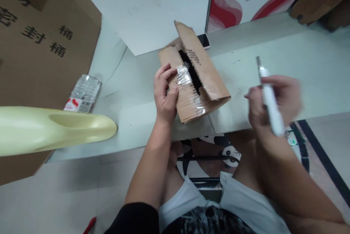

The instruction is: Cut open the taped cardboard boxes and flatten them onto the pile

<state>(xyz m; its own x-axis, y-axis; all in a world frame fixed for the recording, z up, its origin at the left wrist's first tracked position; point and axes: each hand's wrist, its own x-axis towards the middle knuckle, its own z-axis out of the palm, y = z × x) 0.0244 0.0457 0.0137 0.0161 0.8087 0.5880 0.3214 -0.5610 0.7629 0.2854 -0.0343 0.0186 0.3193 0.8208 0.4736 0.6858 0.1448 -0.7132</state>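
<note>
A small cardboard box [209, 69] rests tilted on the pale table, one top flap raised and a dark gap showing beside it. Strips of shiny clear tape [184, 75] cling to its near flap. My left hand [164, 97] grips the box's left side, fingers curled over the flap. Off to the right, apart from the box, my right hand [286, 97] is closed around a white-handled utility knife [272, 111]. Its metal tip points up and away from me. Motion blurs the right hand a little.
A large carton [49, 62] stands at left, a clear plastic bottle [86, 89] beside it. A pale yellow curved object [54, 128] juts in from the left. Behind the small box are a phone [204, 40], a white panel [158, 7] and a red-and-white carton [246, 4].
</note>
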